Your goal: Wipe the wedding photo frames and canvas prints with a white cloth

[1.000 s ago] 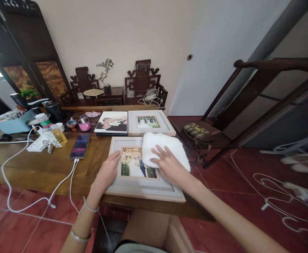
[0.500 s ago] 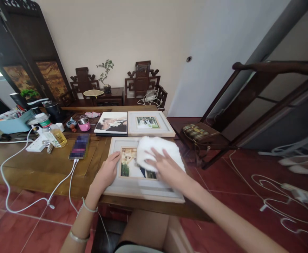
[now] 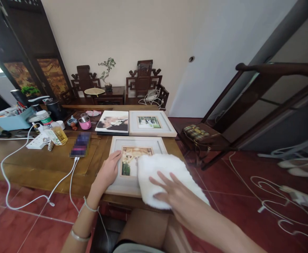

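Note:
A pale picture frame with a wedding photo lies flat on the wooden table in front of me. My left hand is closed over the frame's left edge, its fingers resting on the border and the thumb hidden. A fluffy white towel covers the frame's lower right part and hangs past its near right corner. Pressed onto the towel, my right hand holds it with fingers somewhat apart. The right side of the photo is hidden under the towel.
Behind lie a second framed photo and a white photo panel. Leftward on the table are a phone on cables, a power strip, a bottle and a pink cup. A chair with a plaid bag stands right.
My right hand has drawn the towel toward me and to the right, from the frame's upper right down over its near corner. My left hand stays on the left edge.

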A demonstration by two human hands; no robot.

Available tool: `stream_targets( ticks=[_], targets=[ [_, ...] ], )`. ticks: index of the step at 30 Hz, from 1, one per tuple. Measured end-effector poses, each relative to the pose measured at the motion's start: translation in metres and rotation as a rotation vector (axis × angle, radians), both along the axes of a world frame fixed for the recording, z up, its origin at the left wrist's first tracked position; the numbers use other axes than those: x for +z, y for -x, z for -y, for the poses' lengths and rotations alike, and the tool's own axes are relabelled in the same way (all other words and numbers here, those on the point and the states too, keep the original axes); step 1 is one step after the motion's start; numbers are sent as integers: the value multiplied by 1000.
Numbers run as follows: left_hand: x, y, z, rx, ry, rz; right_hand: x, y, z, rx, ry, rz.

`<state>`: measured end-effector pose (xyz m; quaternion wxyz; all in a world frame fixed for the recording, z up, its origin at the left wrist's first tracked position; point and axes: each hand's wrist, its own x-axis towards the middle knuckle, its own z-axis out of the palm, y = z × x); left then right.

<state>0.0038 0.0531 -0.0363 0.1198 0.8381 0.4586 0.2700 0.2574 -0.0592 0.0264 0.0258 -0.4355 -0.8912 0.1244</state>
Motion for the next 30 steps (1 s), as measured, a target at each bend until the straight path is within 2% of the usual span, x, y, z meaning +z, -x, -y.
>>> stream_targets(
  ticks=[2, 5, 7, 10, 14, 17, 20, 25, 27, 30],
  targets=[
    [-1, 1, 0, 2, -1, -1, 10, 2, 17, 31, 70, -29],
    [-2, 2, -2, -1, -1, -7, 10, 6, 14, 8, 68, -43],
    [-2, 2, -3, -14, 0, -20, 0, 7, -7, -50, -10, -36],
    [-1, 3, -3, -27, 3, -37, -16, 3, -53, -108, -166, -38],
    [0, 4, -2, -32, 3, -26, -26, -5, -111, -196, -320, -24],
    [0, 4, -1, -31, 9, -36, -26, -4, -123, -200, -336, 13],
    [1, 3, 0, -22, 21, -62, -21, 0, -98, -131, -253, 39],
    [4, 0, 1, -12, 27, -81, 10, 6, -12, -26, 67, 48],
    [5, 0, 1, -5, 32, -80, 23, 10, 15, 35, 142, 12],
    [5, -1, 1, -9, 32, -79, 26, 15, 25, 84, 149, -29]
  ],
)
